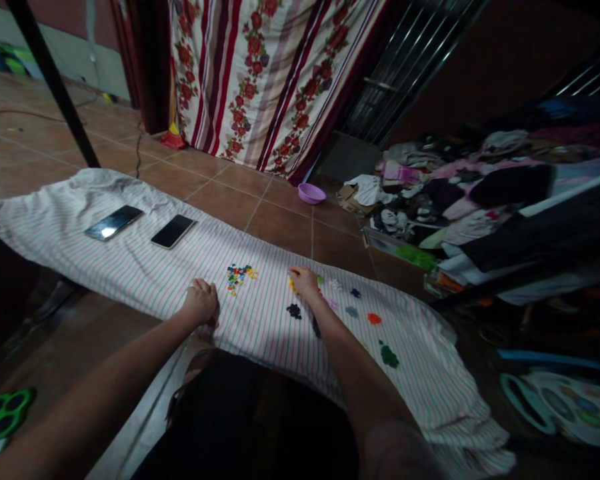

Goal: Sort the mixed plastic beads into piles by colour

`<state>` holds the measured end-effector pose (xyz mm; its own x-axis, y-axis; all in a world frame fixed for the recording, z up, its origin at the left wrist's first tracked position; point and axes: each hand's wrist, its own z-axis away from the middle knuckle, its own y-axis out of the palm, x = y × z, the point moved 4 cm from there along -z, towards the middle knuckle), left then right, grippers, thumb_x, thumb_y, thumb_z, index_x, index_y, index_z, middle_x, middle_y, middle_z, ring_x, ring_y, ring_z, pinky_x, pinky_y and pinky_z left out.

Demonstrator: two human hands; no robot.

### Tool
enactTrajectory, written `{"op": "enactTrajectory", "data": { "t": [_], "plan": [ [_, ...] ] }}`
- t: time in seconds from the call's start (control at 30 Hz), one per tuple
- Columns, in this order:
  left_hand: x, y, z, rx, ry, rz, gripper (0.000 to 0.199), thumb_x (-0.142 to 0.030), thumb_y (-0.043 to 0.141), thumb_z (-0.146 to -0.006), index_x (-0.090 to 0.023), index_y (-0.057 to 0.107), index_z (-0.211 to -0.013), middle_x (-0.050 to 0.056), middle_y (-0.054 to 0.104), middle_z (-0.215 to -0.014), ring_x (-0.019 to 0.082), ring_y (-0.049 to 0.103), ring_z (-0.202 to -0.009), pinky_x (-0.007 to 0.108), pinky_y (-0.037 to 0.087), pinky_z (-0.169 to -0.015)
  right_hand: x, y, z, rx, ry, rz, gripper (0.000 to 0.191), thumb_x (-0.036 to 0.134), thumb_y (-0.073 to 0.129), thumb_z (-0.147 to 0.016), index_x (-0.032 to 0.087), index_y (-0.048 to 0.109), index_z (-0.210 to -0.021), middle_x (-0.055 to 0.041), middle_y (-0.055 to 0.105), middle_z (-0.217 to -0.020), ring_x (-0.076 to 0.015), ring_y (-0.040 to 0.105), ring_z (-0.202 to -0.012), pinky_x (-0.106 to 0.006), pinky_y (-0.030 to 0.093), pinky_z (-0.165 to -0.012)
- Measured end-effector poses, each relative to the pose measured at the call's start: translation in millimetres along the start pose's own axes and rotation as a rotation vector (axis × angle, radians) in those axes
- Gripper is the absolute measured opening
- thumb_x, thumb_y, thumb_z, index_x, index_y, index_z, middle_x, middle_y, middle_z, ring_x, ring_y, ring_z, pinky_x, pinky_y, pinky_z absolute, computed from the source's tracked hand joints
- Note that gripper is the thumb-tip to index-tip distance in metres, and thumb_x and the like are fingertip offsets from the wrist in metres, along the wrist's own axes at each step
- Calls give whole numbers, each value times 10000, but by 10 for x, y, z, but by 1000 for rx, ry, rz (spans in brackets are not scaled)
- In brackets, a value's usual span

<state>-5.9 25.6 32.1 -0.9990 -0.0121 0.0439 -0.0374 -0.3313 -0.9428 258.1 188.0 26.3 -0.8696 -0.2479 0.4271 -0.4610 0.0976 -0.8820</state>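
My left hand (203,301) rests on the striped cloth (260,333) with its fingers curled; whether anything is inside is hidden. To its right lies a mixed pile of small coloured pieces (239,277). My right hand (305,281) is over the yellow pieces (293,285), fingers pressed together, and what they hold is too small to name. Black pieces (294,311) sit just below that hand. Separate heaps beyond it are white (335,285), dark blue (355,293), grey (352,311), pink (333,305), orange (375,319) and green (389,355).
Two phones, one shiny (114,223) and one dark (173,231), lie on the cloth's left part. A purple bowl (311,194) stands on the tiled floor beyond the cloth. Piled clothes (460,187) are at the right, and a floral curtain (260,80) hangs behind.
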Motion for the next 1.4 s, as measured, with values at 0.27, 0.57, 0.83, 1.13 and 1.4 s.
{"op": "enactTrajectory", "data": {
  "t": [0.27, 0.57, 0.83, 1.13, 1.4],
  "plan": [
    [26, 90, -51, -3, -6, -7, 1104, -563, 736, -560, 38, 313, -1383, 416, 300, -1389, 533, 287, -1301, 519, 352, -935, 762, 455, 38, 109, -166, -98, 235, 140, 528, -803, 229, 734, -871, -15, 703, -897, -150, 622, -869, -238, 453, -829],
    [20, 103, -68, 13, -7, 34, 1121, -528, 755, -572, 69, 277, -1391, 444, 246, -1394, 553, 240, -1314, 548, 325, -960, 980, 649, -44, 147, -192, -81, 233, 156, 525, -835, 223, 732, -918, -27, 683, -907, -146, 601, -871, -227, 433, -818],
    [18, 87, -70, 27, -3, 25, 1149, -556, 756, -558, 64, 274, -1396, 443, 236, -1399, 548, 248, -1314, 540, 330, -957, 1007, 740, -108, 156, -128, 42, 257, 182, 510, -847, 234, 723, -981, -49, 680, -960, -172, 597, -909, -240, 426, -815],
    [13, 143, -111, 1, -12, -12, 1120, -568, 758, -545, 56, 325, -1368, 431, 277, -1389, 539, 286, -1300, 520, 343, -947, 1121, 820, -118, 236, 21, 202, 242, 211, 499, -856, 235, 705, -982, -50, 659, -1029, -164, 569, -988, -231, 396, -821],
    [19, 111, -86, 16, -2, -20, 1099, -564, 736, -571, 54, 312, -1375, 437, 271, -1387, 535, 291, -1300, 540, 327, -947, 1130, 807, -138, 210, 42, 176, 215, 205, 494, -851, 232, 687, -943, -39, 666, -994, -156, 576, -932, -234, 394, -777]
  ]
}}
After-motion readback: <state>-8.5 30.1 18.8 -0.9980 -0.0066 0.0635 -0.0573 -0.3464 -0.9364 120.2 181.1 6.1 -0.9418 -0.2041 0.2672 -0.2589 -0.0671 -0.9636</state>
